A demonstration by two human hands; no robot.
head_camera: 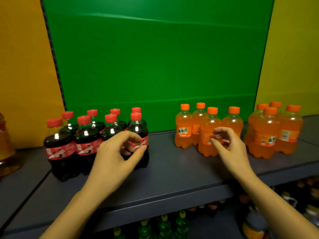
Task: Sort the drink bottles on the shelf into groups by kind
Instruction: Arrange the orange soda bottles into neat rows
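Eight cola bottles (86,140) stand packed together on the left part of the grey shelf (172,171) — four in a front row and four behind, going by the red caps. Each is small, filled with dark liquid, and wrapped in a red label with white and black print. To the right, well apart from them across a bare stretch of shelf, stand eight orange soda bottles: a near cluster of four (205,130) and, farther right, a second cluster of four (274,133). These have orange caps, clear bodies full of bright orange drink, and orange labels with white characters; one label in the right cluster shows a white panel of small print.

The left hand (117,154) is at the rightmost front cola bottle (139,135), thumb and fingers curled toward its label; the fingertips sit at the bottle's surface, but whether they actually clamp it cannot be told. The right hand (227,147) is at the front bottle of the near orange cluster (209,133), fingers bent and loosely gathered against its label — contact looks likely, a firm hold is not clear.

A green panel (155,62) backs the shelf. Below, on a lower shelf, green bottles with yellow caps (164,225) are dimly visible.
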